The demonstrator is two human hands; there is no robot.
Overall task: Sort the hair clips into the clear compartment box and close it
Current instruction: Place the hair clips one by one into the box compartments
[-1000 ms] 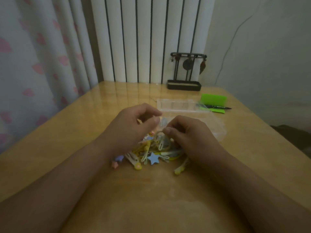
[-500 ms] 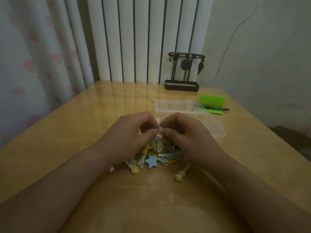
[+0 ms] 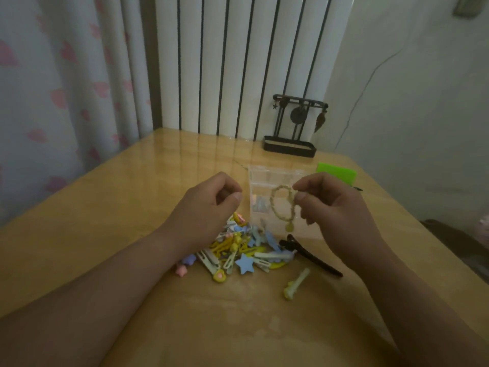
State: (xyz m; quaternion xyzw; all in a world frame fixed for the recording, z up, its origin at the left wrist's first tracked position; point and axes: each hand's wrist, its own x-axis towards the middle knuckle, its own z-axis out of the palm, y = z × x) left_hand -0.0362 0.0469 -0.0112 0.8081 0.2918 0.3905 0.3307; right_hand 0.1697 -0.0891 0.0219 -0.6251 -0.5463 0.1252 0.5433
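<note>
My right hand (image 3: 341, 207) pinches a pale yellow beaded loop (image 3: 272, 205) above the clear plastic compartment box (image 3: 267, 178), while my left hand (image 3: 206, 205) curls its fingers (image 3: 225, 181) on nothing above the pastel hair clips (image 3: 243, 250).

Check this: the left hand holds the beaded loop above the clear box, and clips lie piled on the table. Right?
Not quite. The head view shows the right hand pinching the beaded loop above the clear box; the clips do lie piled on the table.

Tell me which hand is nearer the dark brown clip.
Right. The right hand hangs just beyond the dark brown clip; the left hand is farther, over the hair clip pile.
</note>
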